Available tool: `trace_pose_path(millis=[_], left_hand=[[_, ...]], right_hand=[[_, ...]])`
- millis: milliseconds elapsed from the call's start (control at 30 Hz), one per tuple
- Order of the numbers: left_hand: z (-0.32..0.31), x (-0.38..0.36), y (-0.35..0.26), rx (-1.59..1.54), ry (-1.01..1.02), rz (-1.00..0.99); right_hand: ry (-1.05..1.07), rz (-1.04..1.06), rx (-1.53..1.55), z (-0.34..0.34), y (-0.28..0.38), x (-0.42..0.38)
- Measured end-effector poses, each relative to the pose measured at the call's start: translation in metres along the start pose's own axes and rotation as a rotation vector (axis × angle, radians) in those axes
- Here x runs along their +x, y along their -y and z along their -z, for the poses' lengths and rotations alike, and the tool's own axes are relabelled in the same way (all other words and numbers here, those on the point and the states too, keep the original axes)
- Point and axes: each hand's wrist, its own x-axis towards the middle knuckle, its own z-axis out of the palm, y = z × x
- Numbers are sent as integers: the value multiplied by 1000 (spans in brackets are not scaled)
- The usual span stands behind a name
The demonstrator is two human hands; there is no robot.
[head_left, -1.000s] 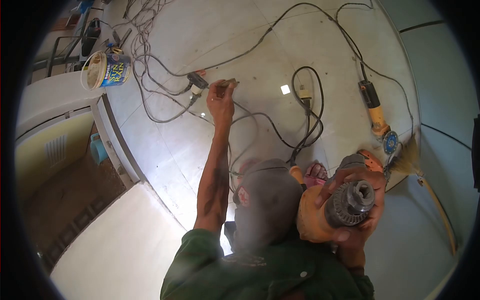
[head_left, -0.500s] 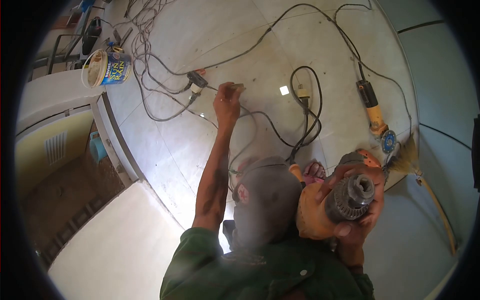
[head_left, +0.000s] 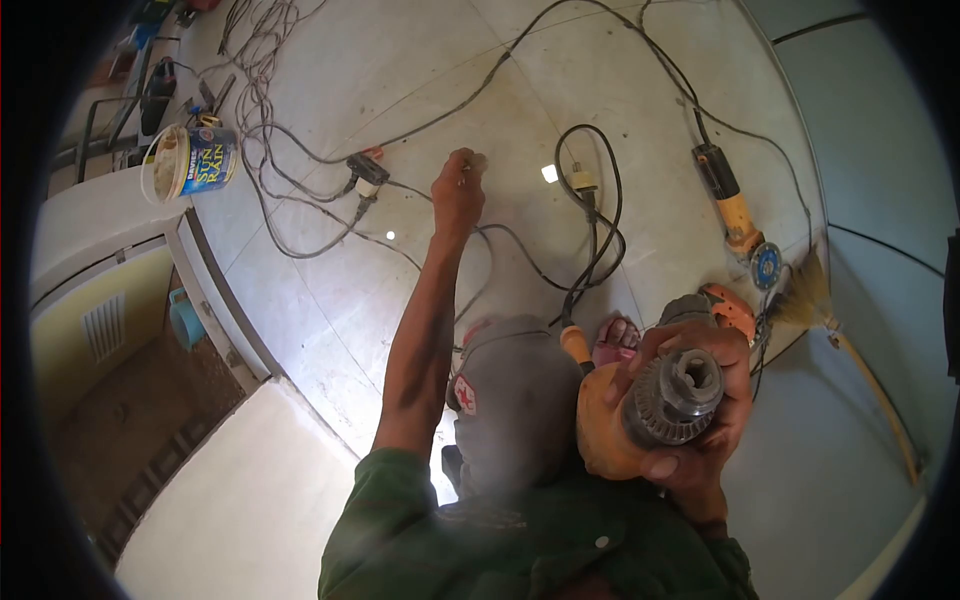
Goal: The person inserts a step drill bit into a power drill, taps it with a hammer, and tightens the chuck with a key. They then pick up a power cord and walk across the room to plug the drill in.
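The right hand (head_left: 737,392) wraps around an orange-bodied power drill (head_left: 605,430), its dark toothed metal chuck (head_left: 668,402) tilted toward two o'clock, at half past four from the left hand (head_left: 458,198), which pinches a small blurred greyish piece (head_left: 481,161). A grey cap (head_left: 515,400) sits between; pale floor tiles (head_left: 420,65) spread toward twelve, blue-grey panels (head_left: 880,150) edging three.

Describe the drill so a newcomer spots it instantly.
Find the green shirt and grey cap. Just right of the cap, the right hand grips the orange drill. Its toothed grey chuck sets it apart from the grinder on the floor with its blue disc.
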Motion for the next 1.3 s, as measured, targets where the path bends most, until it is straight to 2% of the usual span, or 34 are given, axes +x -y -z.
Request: trace_pose_path(millis=[33,133,233,300,400,467,500,567,600,667,767,867,933,1000,1067,1100,1167,1233,1300], left_hand=[[-1,-2,4,17,35,16],[13,4,6,-137,-164,124],[43,4,-14,-188,-183,162],[52,1,-29,-44,-139,143],[37,-2,-33,24,-47,127],[17,-4,-28,-50,6,98],[9,-4,-31,-43,13,90],[-5,-1,-36,-32,30,70],[-11,0,-36,-30,37,65],[-21,4,-35,-24,43,55],[-26,7,-33,-56,88,16],[-39,7,-22,-99,34,-83],[-44,10,-23,-20,63,-109],[-39,9,-24,44,71,-48],[-31,18,-28,71,51,71],[-23,18,-27,113,18,-8],[0,15,-23,179,-38,-122],[18,11,-20,219,-46,-144],[28,5,-25,204,3,-11]], right_hand=[[-14,-17,-9,-1,2,-1],[-65,-50,-28,-2,6,3],[-81,-32,-41,-1,3,3],[30,-26,-20,13,-5,2],[369,180,59,23,-16,25],[345,167,88,19,-14,24],[174,55,85,8,-5,8],[154,34,-74,12,1,5],[304,119,-235,27,4,16],[384,163,-343,35,4,18],[270,81,-228,28,2,10],[324,105,-234,31,2,17],[345,144,-242,31,0,19],[374,194,-257,31,-1,23],[289,131,-106,27,-2,21],[188,29,56,18,-1,11],[174,-12,68,18,0,12],[305,77,-152,28,1,20],[352,118,-216,29,-1,23]])
